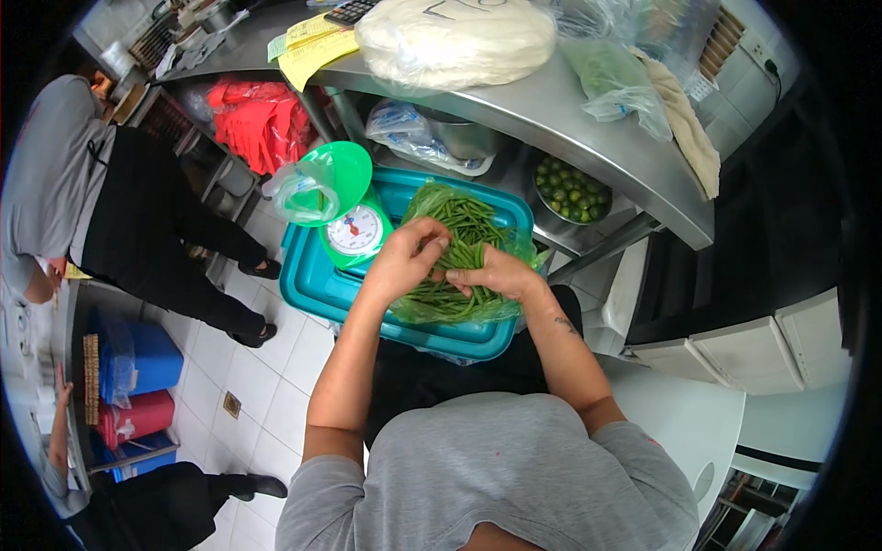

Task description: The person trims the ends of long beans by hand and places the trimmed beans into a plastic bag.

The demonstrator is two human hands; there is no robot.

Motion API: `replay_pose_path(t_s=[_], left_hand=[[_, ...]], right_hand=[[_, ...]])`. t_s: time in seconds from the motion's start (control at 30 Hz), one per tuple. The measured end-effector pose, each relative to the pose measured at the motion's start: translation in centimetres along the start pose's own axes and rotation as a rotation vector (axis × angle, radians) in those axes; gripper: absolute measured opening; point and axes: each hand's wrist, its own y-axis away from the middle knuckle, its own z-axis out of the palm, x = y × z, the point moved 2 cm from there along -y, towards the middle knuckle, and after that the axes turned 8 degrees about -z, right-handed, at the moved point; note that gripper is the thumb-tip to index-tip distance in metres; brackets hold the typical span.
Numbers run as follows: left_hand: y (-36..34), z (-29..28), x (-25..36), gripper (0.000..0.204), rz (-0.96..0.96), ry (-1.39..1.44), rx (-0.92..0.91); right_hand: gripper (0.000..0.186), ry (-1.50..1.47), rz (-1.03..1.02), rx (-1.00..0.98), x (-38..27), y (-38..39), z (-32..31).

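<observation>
A plastic bag of green beans [457,213] lies open on a teal tray [311,292] at my lap, beside a green kitchen scale [338,245] with a dial and a pan holding a clear plastic bag [294,184]. Over the beans, my left hand [415,253] is closed in a pinch, its fingertips at some beans. My right hand [487,274] is closed around several green beans just to the right of it, thumb pointing inward.
A steel counter [625,119] ahead bears a wrapped white bundle [455,37] and papers; below it sit red bags [257,119] and a pot of limes [571,188]. Two co-workers [175,220] [138,505] stand left near stacked bins [142,358].
</observation>
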Motion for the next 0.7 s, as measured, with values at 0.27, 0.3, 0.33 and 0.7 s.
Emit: replay_pose_path(t_s=[0.27,0.3,0.33,0.7], left_hand=[[-0.2,-0.1,0.3,0.009,-0.215,-0.054,-0.198],[-0.2,-0.1,0.3,0.009,-0.216,-0.055,-0.197],[-0.2,-0.1,0.2,0.008,-0.231,-0.073,-0.170],[-0.3,0.2,0.3,0.011,0.042,-0.227,-0.130]], right_hand=[[0.028,-0.214,-0.001,-0.044,-0.9,0.6,0.3],[0.028,-0.215,-0.001,-0.045,-0.8,0.6,0.3],[0.026,-0.240,-0.006,-0.074,-0.7,0.5,0.2],[0.023,-0.253,0.005,-0.098,0.6,0.0,0.3]])
